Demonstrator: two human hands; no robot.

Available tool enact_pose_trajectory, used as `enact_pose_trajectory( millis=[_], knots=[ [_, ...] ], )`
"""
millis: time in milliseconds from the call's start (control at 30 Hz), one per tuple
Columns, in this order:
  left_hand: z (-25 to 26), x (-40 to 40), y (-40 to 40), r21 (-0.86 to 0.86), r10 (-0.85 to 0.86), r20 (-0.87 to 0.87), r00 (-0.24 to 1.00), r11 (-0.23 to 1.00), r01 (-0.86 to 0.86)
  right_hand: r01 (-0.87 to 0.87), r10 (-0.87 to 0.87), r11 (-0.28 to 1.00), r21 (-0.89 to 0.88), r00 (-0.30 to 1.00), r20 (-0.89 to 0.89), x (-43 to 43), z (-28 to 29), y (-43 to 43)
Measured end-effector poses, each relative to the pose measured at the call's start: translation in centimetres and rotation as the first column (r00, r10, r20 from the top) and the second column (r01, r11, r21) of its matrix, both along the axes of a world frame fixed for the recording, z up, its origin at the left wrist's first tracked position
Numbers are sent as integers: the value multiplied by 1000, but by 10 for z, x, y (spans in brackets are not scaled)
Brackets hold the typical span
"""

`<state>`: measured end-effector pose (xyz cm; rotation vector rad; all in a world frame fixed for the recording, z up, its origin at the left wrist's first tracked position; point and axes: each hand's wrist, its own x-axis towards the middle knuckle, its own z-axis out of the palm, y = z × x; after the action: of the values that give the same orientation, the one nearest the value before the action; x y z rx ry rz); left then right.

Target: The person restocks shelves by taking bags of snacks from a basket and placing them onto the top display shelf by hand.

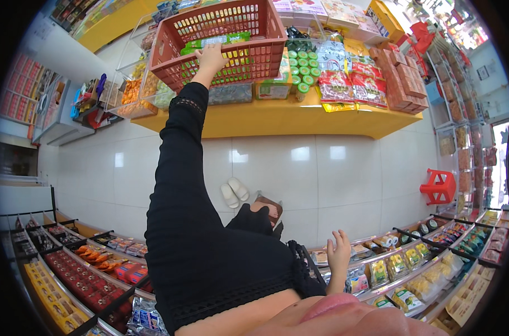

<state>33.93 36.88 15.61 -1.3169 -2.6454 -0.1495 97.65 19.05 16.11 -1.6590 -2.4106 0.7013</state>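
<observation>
My left hand [211, 59] is on the near rim of a reddish-brown plastic basket [254, 52], its fingers hooked over the edge. Inside the basket lie green packets [216, 40], close behind my fingertips. The basket stands tilted among goods at the left part of a display table [279, 119] with a yellow cloth. Low at my right side, my right hand [339, 256] hangs in the air with its fingers apart and holds nothing. Behind it in the picture are shelf rows with bagged snacks [379, 273].
Clear bins of snacks [132, 94], green-lidded jars [303, 69], red bags [335, 86] and stacked pink boxes [405, 84] crowd the table. White slippers [234, 192] lie on the tiled floor by my bare foot [271, 209], which rests on something brown. A red plastic stool [438, 187] stands right.
</observation>
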Motion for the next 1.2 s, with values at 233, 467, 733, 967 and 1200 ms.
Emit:
enact_pose_trajectory(
  millis=[233, 467, 733, 967, 1200],
  knots=[
    [0, -5, -5, 98, -168, 48, 985, 982, 163, 49, -48, 998, -43, 999, 14, 4, -15, -21],
    [21, 34, -22, -313, -347, 161, 924, 870, 381, 39, -45, 997, -70, 995, -84, -8, -29, -16],
    [1, 70, -52, -184, -419, 173, 891, 875, 447, 27, -85, 978, -207, 957, -278, -34, -34, 14],
    [-27, 86, -69, -73, -446, 149, 882, 885, 460, -54, -385, 786, -616, 737, -556, -140, -34, 139],
    [-44, 94, -95, -24, -517, 87, 851, 853, 521, -250, -805, 417, -874, 346, -483, -282, -17, 203]
  ],
)
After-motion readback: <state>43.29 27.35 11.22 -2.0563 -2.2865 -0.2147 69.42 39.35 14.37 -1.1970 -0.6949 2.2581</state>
